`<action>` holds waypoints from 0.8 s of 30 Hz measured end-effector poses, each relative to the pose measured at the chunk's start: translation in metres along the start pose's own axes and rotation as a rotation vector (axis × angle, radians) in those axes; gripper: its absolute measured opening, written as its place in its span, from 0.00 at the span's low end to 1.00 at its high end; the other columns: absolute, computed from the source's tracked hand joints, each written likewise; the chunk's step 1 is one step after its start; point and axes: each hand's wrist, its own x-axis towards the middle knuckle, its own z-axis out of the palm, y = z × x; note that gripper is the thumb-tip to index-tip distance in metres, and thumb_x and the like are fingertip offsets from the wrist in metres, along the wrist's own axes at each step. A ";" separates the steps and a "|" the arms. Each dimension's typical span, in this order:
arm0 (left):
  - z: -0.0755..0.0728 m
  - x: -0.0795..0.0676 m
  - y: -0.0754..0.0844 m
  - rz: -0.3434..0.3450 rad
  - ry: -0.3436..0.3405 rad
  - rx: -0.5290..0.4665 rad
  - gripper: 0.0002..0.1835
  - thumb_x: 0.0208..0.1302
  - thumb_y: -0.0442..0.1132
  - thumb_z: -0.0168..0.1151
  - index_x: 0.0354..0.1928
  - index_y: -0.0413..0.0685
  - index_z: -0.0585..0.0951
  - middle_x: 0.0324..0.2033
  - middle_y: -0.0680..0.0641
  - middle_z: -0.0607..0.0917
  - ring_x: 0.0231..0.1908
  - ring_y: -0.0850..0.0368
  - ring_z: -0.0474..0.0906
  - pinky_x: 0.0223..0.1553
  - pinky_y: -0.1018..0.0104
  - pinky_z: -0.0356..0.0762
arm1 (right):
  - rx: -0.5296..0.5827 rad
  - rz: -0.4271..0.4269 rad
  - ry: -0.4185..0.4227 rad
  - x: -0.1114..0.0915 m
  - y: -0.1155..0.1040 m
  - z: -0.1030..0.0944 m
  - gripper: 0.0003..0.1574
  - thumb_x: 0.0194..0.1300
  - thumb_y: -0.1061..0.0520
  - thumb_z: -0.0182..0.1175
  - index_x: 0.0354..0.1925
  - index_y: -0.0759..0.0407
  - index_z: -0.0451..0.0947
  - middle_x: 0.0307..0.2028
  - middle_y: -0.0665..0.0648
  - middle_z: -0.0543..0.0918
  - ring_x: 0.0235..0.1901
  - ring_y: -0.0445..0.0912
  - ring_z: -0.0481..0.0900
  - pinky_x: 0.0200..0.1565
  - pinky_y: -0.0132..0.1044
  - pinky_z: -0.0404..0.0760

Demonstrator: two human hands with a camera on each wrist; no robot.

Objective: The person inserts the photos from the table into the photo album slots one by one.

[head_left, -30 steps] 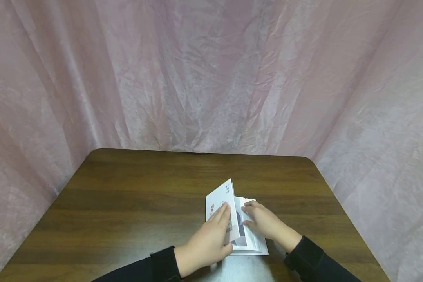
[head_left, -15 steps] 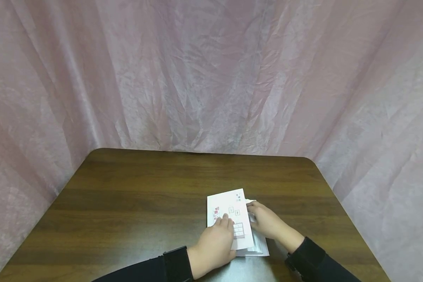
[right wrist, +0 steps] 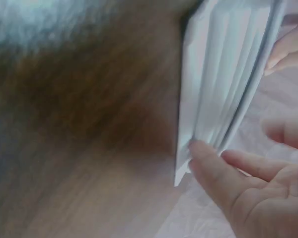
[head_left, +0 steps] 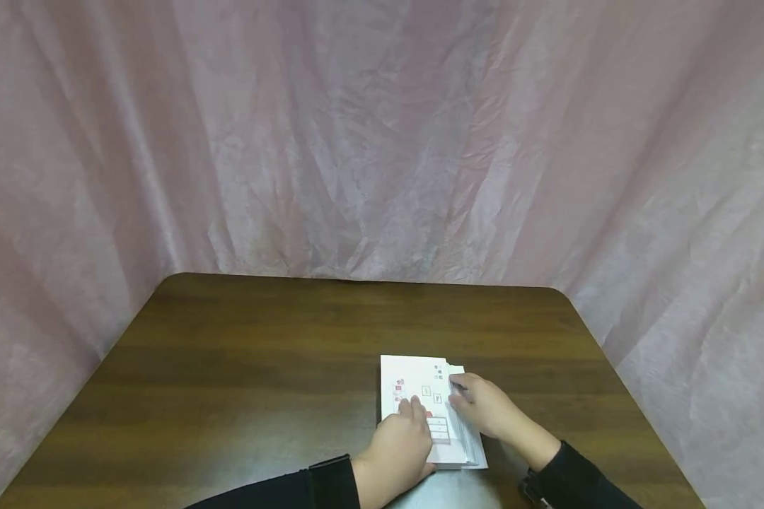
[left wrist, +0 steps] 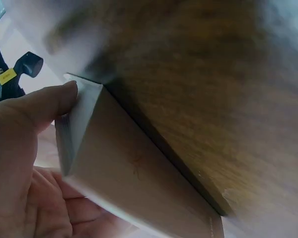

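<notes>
A thick white book with small coloured prints on its cover lies on the wooden table, its cover down over the pages. My left hand rests on the lower part of the cover with its fingers extended. In the left wrist view, that thumb touches the book's near end, beside the spine. On the other side, my right hand is at the page edges. The right wrist view shows its fingertips touching the layered pages, thumb held apart.
The brown table has rounded far corners. Behind it hangs a pinkish curtain. At the upper left of the left wrist view is a dark object with a yellow label.
The raised cover has come down to the right, from tilted up to lying over the pages. My left hand has moved right and nearer with it; the right hand stays at the page side.
</notes>
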 end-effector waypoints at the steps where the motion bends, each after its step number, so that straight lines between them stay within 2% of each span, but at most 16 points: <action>1: 0.001 0.000 0.000 0.002 -0.002 0.010 0.42 0.53 0.78 0.59 0.49 0.47 0.88 0.51 0.43 0.86 0.49 0.53 0.83 0.28 0.71 0.83 | -0.005 0.002 -0.015 -0.002 -0.002 0.001 0.27 0.67 0.59 0.64 0.61 0.71 0.75 0.61 0.71 0.76 0.62 0.65 0.73 0.62 0.59 0.72; 4: 0.003 -0.001 -0.001 0.008 -0.013 -0.011 0.43 0.53 0.78 0.58 0.51 0.46 0.87 0.52 0.44 0.85 0.49 0.53 0.82 0.32 0.71 0.82 | -0.032 -0.005 -0.062 -0.007 -0.005 0.003 0.35 0.64 0.58 0.68 0.64 0.71 0.71 0.64 0.71 0.73 0.64 0.65 0.71 0.63 0.60 0.69; 6: 0.005 -0.002 -0.003 0.011 -0.030 -0.065 0.43 0.53 0.76 0.60 0.54 0.45 0.85 0.54 0.44 0.84 0.52 0.54 0.80 0.40 0.70 0.82 | -0.037 0.000 -0.089 -0.009 -0.006 0.003 0.38 0.63 0.57 0.69 0.66 0.70 0.70 0.66 0.71 0.71 0.65 0.66 0.69 0.64 0.61 0.69; 11: 0.010 -0.009 -0.013 -0.004 -0.047 -0.210 0.43 0.51 0.70 0.69 0.61 0.46 0.81 0.59 0.47 0.80 0.56 0.55 0.75 0.55 0.67 0.77 | -0.034 -0.015 -0.095 -0.011 -0.009 0.004 0.39 0.62 0.58 0.70 0.67 0.70 0.69 0.66 0.71 0.70 0.65 0.67 0.70 0.62 0.62 0.69; 15: 0.012 -0.014 -0.021 -0.022 -0.021 -0.250 0.41 0.49 0.67 0.72 0.60 0.46 0.81 0.57 0.49 0.80 0.53 0.57 0.75 0.53 0.69 0.78 | -0.041 -0.053 -0.089 -0.009 -0.013 0.007 0.39 0.63 0.58 0.69 0.67 0.70 0.68 0.67 0.71 0.70 0.65 0.67 0.70 0.62 0.62 0.70; 24: 0.014 -0.024 -0.036 -0.032 -0.021 -0.296 0.41 0.48 0.65 0.74 0.59 0.45 0.82 0.56 0.49 0.81 0.52 0.57 0.76 0.52 0.70 0.78 | -0.067 -0.092 -0.105 -0.002 -0.025 0.016 0.40 0.65 0.55 0.68 0.68 0.71 0.67 0.67 0.72 0.68 0.64 0.67 0.71 0.62 0.61 0.71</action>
